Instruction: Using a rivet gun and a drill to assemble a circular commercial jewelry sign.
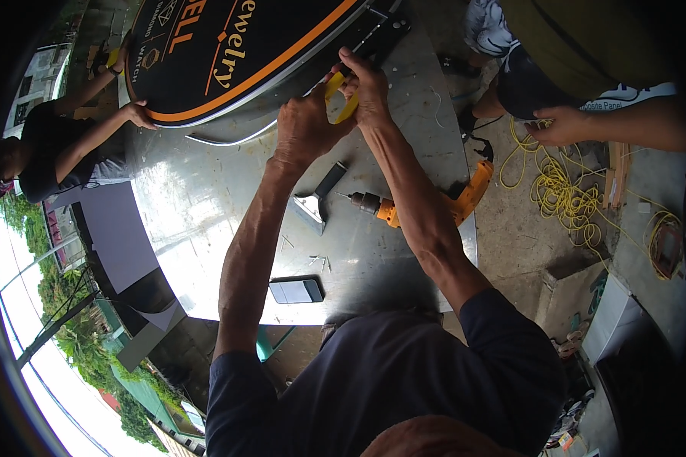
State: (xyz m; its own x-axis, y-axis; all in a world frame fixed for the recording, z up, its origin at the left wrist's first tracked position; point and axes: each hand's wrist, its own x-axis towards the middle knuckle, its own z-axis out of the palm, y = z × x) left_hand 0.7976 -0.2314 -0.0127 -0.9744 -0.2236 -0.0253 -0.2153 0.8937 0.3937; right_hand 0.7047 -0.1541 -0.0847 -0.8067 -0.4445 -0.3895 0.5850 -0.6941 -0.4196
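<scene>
My left hand and my right hand are close together at the lower right rim of a round black sign with an orange ring. Between them is a yellow hand tool, its two yellow parts spread like handles. Both hands are closed around it; its working end is hidden. A thin curved edging strip runs from the rim area leftward over the metal table. Nearer me lie a scraper with a black handle and an orange power drill, partly behind my right forearm.
A phone and several small screws lie on the metal table. At left, a person's hand holds the sign's edge. Another person's hand is at right, above tangled yellow cord on the floor.
</scene>
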